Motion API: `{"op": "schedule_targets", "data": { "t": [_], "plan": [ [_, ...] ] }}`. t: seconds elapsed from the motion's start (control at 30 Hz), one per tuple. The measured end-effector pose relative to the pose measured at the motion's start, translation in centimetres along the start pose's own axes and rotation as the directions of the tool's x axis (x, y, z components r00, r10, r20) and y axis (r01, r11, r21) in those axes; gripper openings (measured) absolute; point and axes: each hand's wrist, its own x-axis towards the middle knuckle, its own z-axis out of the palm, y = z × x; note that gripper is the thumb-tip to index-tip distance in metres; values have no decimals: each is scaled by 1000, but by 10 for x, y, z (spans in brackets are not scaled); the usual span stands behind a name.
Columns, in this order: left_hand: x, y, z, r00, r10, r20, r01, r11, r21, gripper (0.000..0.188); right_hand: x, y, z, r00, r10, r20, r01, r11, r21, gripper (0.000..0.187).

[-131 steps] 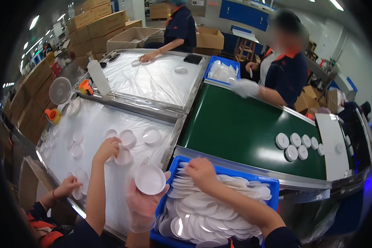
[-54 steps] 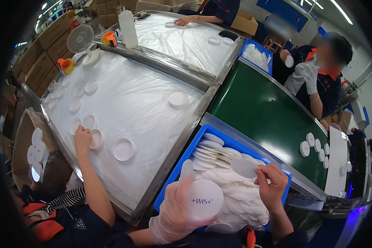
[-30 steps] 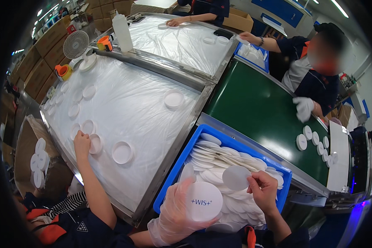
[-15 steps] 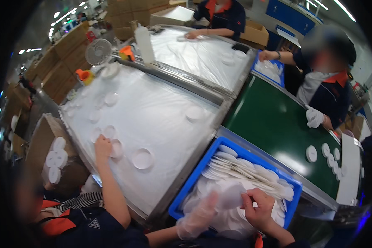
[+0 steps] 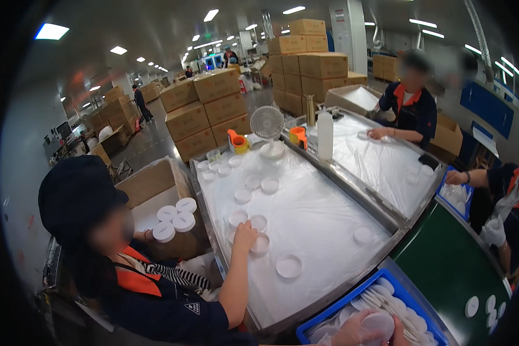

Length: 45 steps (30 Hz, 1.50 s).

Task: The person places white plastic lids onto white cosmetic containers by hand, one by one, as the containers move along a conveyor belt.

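At the lower edge, my left hand [image 5: 353, 333], in a thin clear glove, closes on a thin round white disc [image 5: 377, 325]. Bare and cut off by the picture's edge, my right hand [image 5: 399, 334] pinches the disc's right side. Both hands are over a blue bin [image 5: 352, 294] heaped with similar loose white discs [image 5: 402, 305]. Beyond it, shallow round white lids [image 5: 289, 266] lie spread on a film-covered table [image 5: 323, 230].
At left, a co-worker's hand [image 5: 245, 235] touches a lid; stacked white lids [image 5: 175, 221] sit by a carton [image 5: 150, 193]. On the right runs a green conveyor belt [image 5: 444, 259] with white pieces. A fan [image 5: 267, 122], tape dispensers [image 5: 237, 142] and a bottle [image 5: 325, 135] stand farther off.
The view has swung up and left, so my hands and the blue bin sit lower in the picture. My left hand has come onto the disc that my right hand was holding.
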Motion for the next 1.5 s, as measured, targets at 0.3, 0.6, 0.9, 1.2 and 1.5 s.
{"op": "schedule_targets", "data": {
  "t": [0.3,0.6,0.9,1.2,1.5],
  "plan": [
    [78,-164,-115,592,672,-444,65,510,858,20,-5,31,4,965,-255,-52,255,967,-19,63],
    [59,0,-17,759,565,-324,-268,724,635,28,-2,46,6,974,-93,-206,57,983,-172,41],
    [-34,-7,169,893,443,-82,-397,860,322,42,-17,40,3,865,-401,-302,405,913,-52,50],
    [-107,-38,295,905,378,194,-389,921,20,54,-14,79,1,948,-264,-175,298,931,212,52],
    [-78,-29,335,853,504,134,-489,862,-134,54,-17,78,-8,981,-102,-164,135,970,201,56]
  ]
}}
